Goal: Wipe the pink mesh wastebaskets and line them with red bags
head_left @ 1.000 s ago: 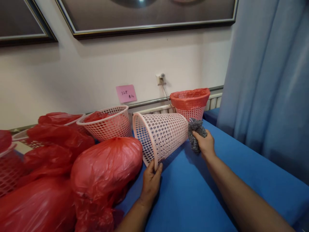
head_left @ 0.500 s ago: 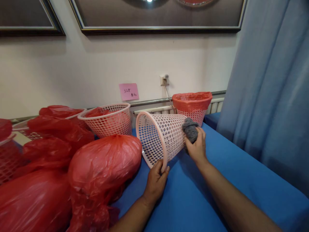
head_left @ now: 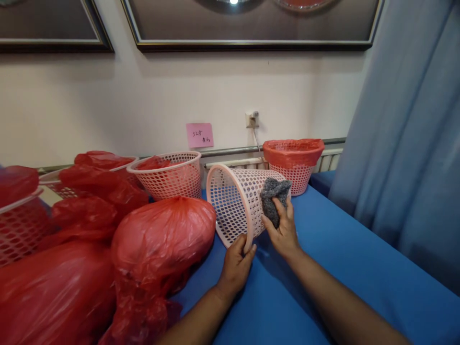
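Observation:
A pink perforated plastic basket (head_left: 237,201) lies on its side on the blue table (head_left: 323,268), its mouth turned towards me and to the left. My left hand (head_left: 237,266) grips the basket's rim at its lowest point, fingers closed round the edge. My right hand (head_left: 283,230) presses a grey cloth (head_left: 273,199) against the basket's outer wall near its base, fingers closed on the cloth.
Full red plastic bags (head_left: 158,244) crowd the table's left side, some in baskets. An upright pink basket (head_left: 168,175) and a red-lined basket (head_left: 293,160) stand at the back by the wall. A blue curtain (head_left: 413,143) hangs at the right. A pink note (head_left: 200,135) is on the wall.
My right hand has moved the grey cloth from behind the basket's base leftwards onto its side wall. The left hand has kept its hold on the rim. The view has shifted slightly left.

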Demonstrator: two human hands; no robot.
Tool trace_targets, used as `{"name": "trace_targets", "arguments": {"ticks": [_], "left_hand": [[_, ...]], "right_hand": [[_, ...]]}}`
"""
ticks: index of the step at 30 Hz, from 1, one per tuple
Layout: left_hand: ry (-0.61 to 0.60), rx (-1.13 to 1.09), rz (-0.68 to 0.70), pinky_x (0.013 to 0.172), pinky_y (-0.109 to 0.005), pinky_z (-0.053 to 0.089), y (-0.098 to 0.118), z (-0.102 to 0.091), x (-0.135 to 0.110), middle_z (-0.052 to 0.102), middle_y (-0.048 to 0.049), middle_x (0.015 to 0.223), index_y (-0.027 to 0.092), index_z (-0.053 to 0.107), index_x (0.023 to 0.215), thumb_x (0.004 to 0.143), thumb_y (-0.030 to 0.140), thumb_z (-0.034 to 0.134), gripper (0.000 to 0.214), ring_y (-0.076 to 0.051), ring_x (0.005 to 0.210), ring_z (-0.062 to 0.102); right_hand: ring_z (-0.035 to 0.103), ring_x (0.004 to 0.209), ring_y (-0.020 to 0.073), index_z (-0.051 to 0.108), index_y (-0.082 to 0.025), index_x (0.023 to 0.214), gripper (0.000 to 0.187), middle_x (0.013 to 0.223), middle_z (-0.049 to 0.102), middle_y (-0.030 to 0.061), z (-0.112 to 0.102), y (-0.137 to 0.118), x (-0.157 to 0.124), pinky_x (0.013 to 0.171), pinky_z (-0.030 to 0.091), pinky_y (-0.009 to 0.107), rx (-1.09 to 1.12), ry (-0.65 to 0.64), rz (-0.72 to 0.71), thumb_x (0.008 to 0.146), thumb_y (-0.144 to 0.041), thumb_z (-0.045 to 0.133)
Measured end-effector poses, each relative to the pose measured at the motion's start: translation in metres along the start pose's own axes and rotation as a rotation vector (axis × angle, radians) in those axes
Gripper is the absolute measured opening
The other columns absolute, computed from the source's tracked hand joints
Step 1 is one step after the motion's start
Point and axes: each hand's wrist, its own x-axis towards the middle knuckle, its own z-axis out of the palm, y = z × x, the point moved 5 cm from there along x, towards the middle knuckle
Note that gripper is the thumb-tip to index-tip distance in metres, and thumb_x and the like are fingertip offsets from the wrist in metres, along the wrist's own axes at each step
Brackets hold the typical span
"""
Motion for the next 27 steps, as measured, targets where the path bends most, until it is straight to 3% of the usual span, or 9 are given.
{"name": "trace_targets", "arguments": {"ticks": [5,8,10,14,16,18,23,27], "left_hand": [[-0.041,0.009,0.045,0.098,-0.038,0.05,0.002,0.002,-0.006,0.07,-0.007,0.105,0.017,0.068,0.114,0.089,0.023,0.056,0.028,-0.024,0.101,0.064],[-0.048,-0.005,0.081,0.108,-0.04,0.044,0.004,0.001,-0.009,0.068,-0.0084,0.121,0.018,0.065,0.125,0.088,0.017,0.052,0.039,-0.025,0.115,0.061],[-0.02,0.009,0.054,0.111,-0.041,0.041,0.002,-0.002,-0.008,0.068,-0.0086,0.123,0.018,0.066,0.126,0.091,0.02,0.051,0.039,-0.026,0.118,0.06],[-0.008,0.032,0.015,0.109,-0.041,0.044,-0.005,-0.005,-0.005,0.071,-0.0075,0.117,0.018,0.07,0.122,0.092,0.024,0.052,0.036,-0.026,0.115,0.062],[-0.038,0.067,0.046,0.109,-0.042,0.044,-0.008,-0.004,-0.004,0.072,-0.0072,0.117,0.02,0.071,0.121,0.091,0.022,0.052,0.036,-0.025,0.116,0.061],[-0.055,0.118,0.081,0.11,-0.044,0.043,-0.009,-0.003,-0.001,0.073,-0.0078,0.116,0.021,0.072,0.121,0.09,0.019,0.051,0.037,-0.026,0.115,0.062],[-0.071,0.146,0.051,0.11,-0.047,0.044,0.0,-0.006,0.007,0.075,-0.0103,0.115,0.021,0.074,0.115,0.083,0.016,0.058,0.037,-0.029,0.116,0.065],[-0.021,-0.077,-0.042,0.1,-0.042,0.053,0.025,-0.02,0.009,0.075,-0.0107,0.117,0.016,0.066,0.128,0.082,0.03,0.067,0.048,-0.029,0.111,0.068]], "right_hand": [[0.043,0.141,0.0292,0.053,-0.028,0.136,0.045,0.154,0.031,0.0118,-0.007,-0.058,-0.024,0.112,0.045,0.05,0.069,0.021,-0.29,0.092,-0.025,0.062],[0.045,0.139,0.0289,0.056,-0.03,0.133,0.045,0.154,0.032,0.0105,-0.008,-0.058,-0.027,0.111,0.046,0.048,0.086,-0.006,-0.368,0.09,-0.022,0.064],[0.047,0.137,0.0294,0.06,-0.028,0.129,0.04,0.149,0.038,0.0117,-0.012,-0.029,-0.014,0.111,0.045,0.05,0.035,0.045,-0.246,0.089,-0.027,0.063],[0.056,0.121,0.0327,0.062,-0.018,0.128,0.049,0.124,0.058,0.0157,-0.031,0.062,0.02,0.106,0.044,0.057,-0.06,0.216,0.313,0.084,-0.039,0.062],[0.059,0.113,0.0321,0.062,-0.015,0.128,0.053,0.116,0.063,0.0147,-0.038,0.079,0.027,0.104,0.045,0.058,-0.047,0.25,0.442,0.082,-0.04,0.062],[0.06,0.113,0.0301,0.062,-0.017,0.128,0.051,0.117,0.062,0.0134,-0.038,0.063,0.026,0.105,0.045,0.055,-0.014,0.237,0.343,0.083,-0.04,0.062],[0.057,0.125,0.0272,0.061,-0.028,0.125,0.043,0.143,0.045,0.0111,-0.017,-0.041,-0.01,0.104,0.05,0.045,0.096,-0.046,-0.265,0.083,-0.026,0.065],[0.06,0.121,0.0276,0.06,-0.028,0.124,0.048,0.147,0.039,0.0109,-0.012,-0.071,-0.032,0.095,0.057,0.042,0.124,-0.173,-0.454,0.077,-0.019,0.065]]}}
